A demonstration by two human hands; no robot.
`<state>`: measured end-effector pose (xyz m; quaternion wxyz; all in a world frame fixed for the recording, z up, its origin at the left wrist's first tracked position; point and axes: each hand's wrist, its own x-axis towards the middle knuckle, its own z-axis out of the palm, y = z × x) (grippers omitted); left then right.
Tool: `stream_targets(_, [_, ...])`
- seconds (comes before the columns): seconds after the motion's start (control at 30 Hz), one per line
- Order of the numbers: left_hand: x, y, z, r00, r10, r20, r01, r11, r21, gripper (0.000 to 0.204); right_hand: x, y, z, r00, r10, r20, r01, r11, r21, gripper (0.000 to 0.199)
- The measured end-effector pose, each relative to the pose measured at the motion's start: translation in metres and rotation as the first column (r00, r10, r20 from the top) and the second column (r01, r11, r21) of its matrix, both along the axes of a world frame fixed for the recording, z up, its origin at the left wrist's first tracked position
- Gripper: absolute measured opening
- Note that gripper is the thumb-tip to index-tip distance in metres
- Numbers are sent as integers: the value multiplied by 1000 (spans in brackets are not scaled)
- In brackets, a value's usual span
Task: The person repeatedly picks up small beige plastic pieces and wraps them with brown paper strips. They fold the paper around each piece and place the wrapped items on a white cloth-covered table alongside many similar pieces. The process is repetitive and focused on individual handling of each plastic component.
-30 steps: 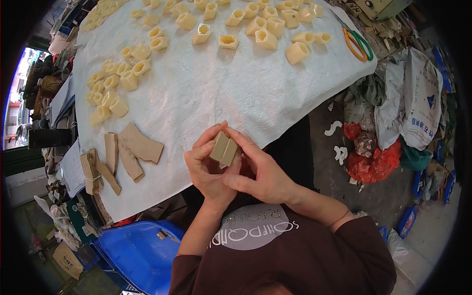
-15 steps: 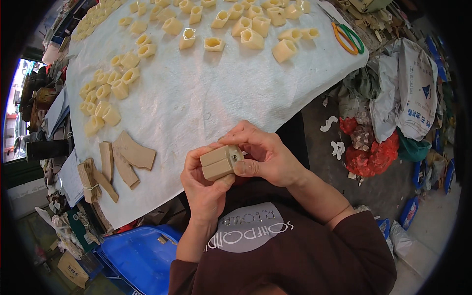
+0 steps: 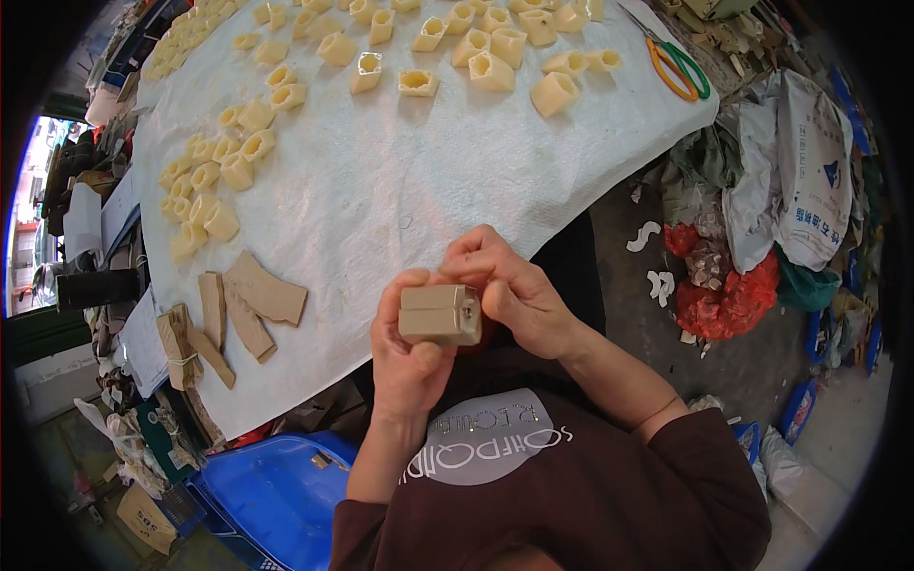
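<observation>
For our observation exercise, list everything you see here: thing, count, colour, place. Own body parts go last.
Seamed block: one, tan, held in the left hand
Hollow pieces: dozens, pale yellow, far and left parts of the sheet
Flat strips: about five, brown, sheet's near left
Scissors: one, orange and green handles, sheet's far right corner
Sheet: one, white, beneath these pieces
Tub: one, blue, lower left
Printed sack: one, white, right
Bags: count unclear, red, right
Curved scraps: at least two, white, floor at right
Shirt: one, dark maroon, bottom
Left hand: one, bare, around the block
Right hand: one, bare, by the block's right end
</observation>
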<state>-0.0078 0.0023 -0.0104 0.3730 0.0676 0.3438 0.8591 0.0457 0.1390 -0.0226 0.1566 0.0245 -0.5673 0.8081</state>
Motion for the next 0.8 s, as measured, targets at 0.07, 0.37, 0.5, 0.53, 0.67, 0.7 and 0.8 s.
stream_targets(0.07, [-7, 1, 4, 999, -46, -24, 45, 998, -35, 77, 0, 5, 4, 1000, 16, 13, -16, 998, 55, 51])
stream_targets(0.37, [-24, -6, 2, 748, -180, -639, 60, 977, -206, 71, -4, 6, 16, 964, 242, 112, -246, 969, 20, 42])
stream_targets(0.5, [-26, -11, 12, 718, -303, -627, 110, 938, -327, 66, -1, -1, 9, 977, 195, 86, -202, 977, 76, 39])
stream_targets(0.53, [-26, -10, 13, 728, -297, -618, 114, 941, -319, 64, 0, -3, 10, 976, 195, 96, -202, 977, 69, 38])
stream_targets(0.67, [-21, -4, 8, 706, -243, -665, 56, 955, -290, 63, 0, -11, 18, 985, 130, 114, -135, 990, 37, 30])
stream_targets(0.7, [-18, -4, 4, 722, -202, -661, 37, 966, -255, 60, -1, -16, 18, 993, 78, 86, -83, 995, 53, 28])
stream_targets(0.8, [-9, 3, -4, 774, -98, -625, -29, 982, -189, 51, -2, -19, 18, 995, -20, 99, 8, 993, 117, 25])
